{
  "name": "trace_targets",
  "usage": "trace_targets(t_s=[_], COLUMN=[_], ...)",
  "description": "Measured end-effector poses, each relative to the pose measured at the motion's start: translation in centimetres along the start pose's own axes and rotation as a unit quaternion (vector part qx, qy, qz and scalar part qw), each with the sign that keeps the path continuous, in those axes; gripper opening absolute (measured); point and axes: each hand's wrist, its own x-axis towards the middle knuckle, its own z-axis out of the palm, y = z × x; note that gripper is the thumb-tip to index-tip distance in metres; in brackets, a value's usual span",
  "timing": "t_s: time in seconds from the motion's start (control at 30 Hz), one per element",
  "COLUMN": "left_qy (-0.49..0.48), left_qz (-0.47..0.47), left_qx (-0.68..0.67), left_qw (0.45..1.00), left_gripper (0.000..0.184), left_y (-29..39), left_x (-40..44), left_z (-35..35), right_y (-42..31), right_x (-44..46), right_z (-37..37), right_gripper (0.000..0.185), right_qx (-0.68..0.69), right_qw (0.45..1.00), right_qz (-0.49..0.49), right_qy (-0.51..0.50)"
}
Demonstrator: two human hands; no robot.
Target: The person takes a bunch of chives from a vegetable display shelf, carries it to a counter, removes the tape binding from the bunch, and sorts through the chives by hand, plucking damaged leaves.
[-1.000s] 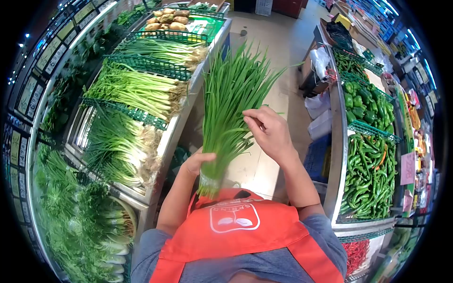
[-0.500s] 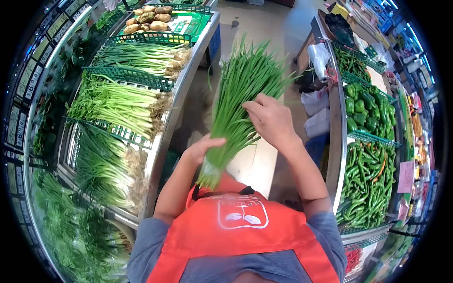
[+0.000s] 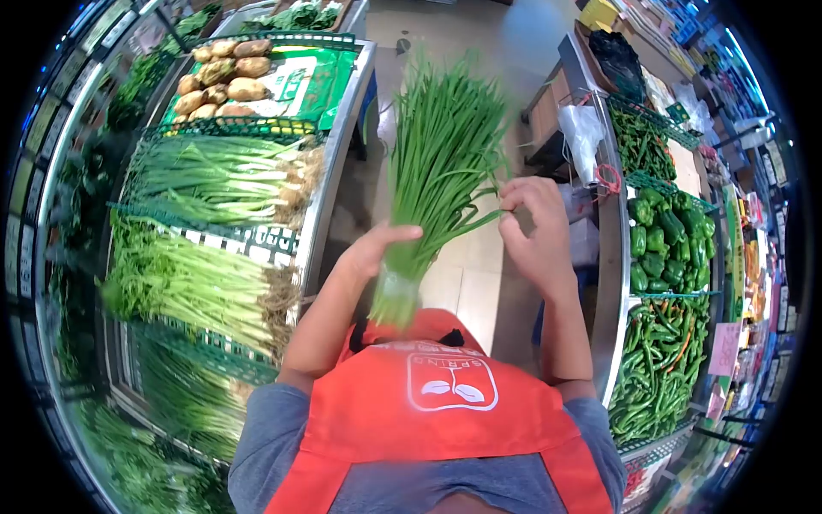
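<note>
A: What does the bunch of leaves [image 3: 449,146] look like?

B: Long, thin and deep green, fanning out at the top. Lower down it narrows to pale green stems, with a whitish, see-through wrap [image 3: 398,284] around them.

A: Where is it?

B: In the air above the floor [image 3: 467,295], tilted, with its stem ends near the top of the red apron [image 3: 445,420]. Long green stalks [image 3: 193,278] lie to the left, green peppers [image 3: 664,236] to the right.

A: And the 2 hands?

B: The left hand [image 3: 381,248] is closed around the lower part, thumb across the front. The right hand [image 3: 538,227] is narrow, pinching a leaf [image 3: 471,226] at the right edge between thumb and first finger.

A: What's hard to see?

B: The bunch hides the left hand's other fingers. The stem ends are blurred, so I can't tell whether they touch the apron. The dark round border cuts off the outer shelves.
</note>
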Motion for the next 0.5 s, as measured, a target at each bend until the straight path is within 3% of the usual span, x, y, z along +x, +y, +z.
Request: trace_targets(t_s=[0.07, 0.13, 0.2, 0.27, 0.3, 0.37, 0.4, 0.5], left_qy=[-0.007, 0.017, 0.031, 0.031, 0.023, 0.012, 0.015, 0.031], left_qz=[-0.004, -0.015, -0.024, -0.025, -0.025, -0.023, -0.02, 0.02], left_qx=[0.017, 0.011, -0.004, -0.025, -0.031, -0.042, -0.048, -0.041], left_qw=[1.0, 1.0, 0.999, 0.999, 0.999, 0.999, 0.999, 0.998], left_gripper=[0.047, 0.041, 0.038, 0.038, 0.038, 0.037, 0.037, 0.038], left_y=[1.9, 3.4, 4.6, 6.1, 6.8, 8.0, 8.5, 10.1], left_x=[2.6, 5.4, 8.3, 11.7, 13.7, 17.4, 19.4, 25.1], left_z=[-0.4, -0.4, -0.4, -0.4, -0.3, -0.1, 0.1, 0.9], right_y=[2.8, 3.9, 6.2, 10.0, 10.7, 13.0, 13.1, 15.9], right_x=[0.2, 1.4, 1.9, 1.5, 2.0, 3.4, 5.4, 10.4], right_z=[0.5, 1.3, 2.4, 4.4, 4.6, 5.3, 5.1, 4.9], right_gripper=[0.015, 0.018, 0.024, 0.034, 0.028, 0.017, 0.005, 0.014], right_qx=[0.06, 0.231, 0.323, 0.346, 0.275, 0.24, 0.229, 0.167], right_qw=[0.993, 0.94, 0.88, 0.862, 0.895, 0.94, 0.947, 0.968], right_qz=[0.098, 0.216, 0.282, 0.3, 0.314, 0.242, 0.224, 0.19], right_qy=[-0.006, 0.131, 0.205, 0.219, 0.156, 0.025, 0.032, 0.006])
